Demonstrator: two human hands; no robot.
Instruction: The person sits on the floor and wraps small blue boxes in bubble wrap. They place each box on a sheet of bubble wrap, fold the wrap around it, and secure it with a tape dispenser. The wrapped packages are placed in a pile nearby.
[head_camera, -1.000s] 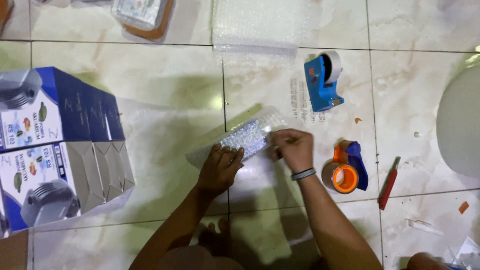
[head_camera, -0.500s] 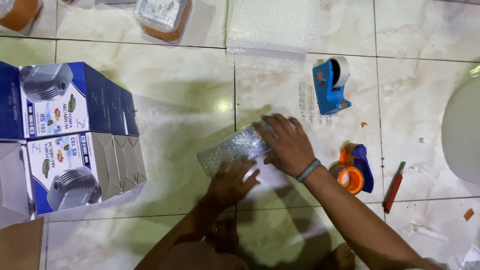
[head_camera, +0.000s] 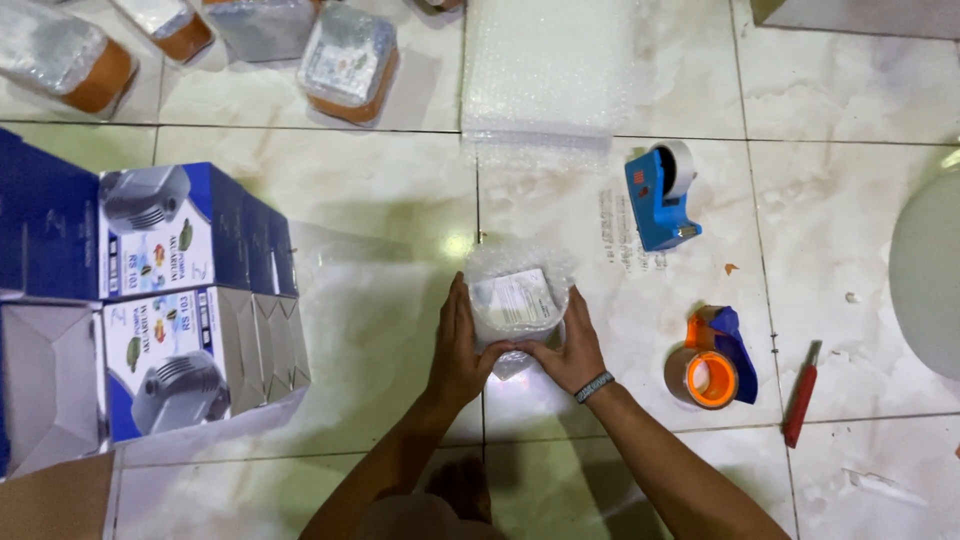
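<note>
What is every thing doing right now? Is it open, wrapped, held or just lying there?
Bubble-wrapped parcel: wrapped, held between both hands.
Left hand: pressed on the parcel's left side.
Right hand: pressed on its right side.
Blue tape dispenser: lying on the floor, untouched.
Orange tape dispenser: lying untouched.
Red cutter: lying on the floor.
Bubble wrap sheet: spread flat.
Blue boxes: stacked, closed.

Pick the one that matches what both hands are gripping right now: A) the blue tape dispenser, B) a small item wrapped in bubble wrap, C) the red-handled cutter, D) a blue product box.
B: the left hand and right hand clasp the bubble-wrapped item from either side; the blue tape dispenser and red-handled cutter lie untouched on the floor.
</note>
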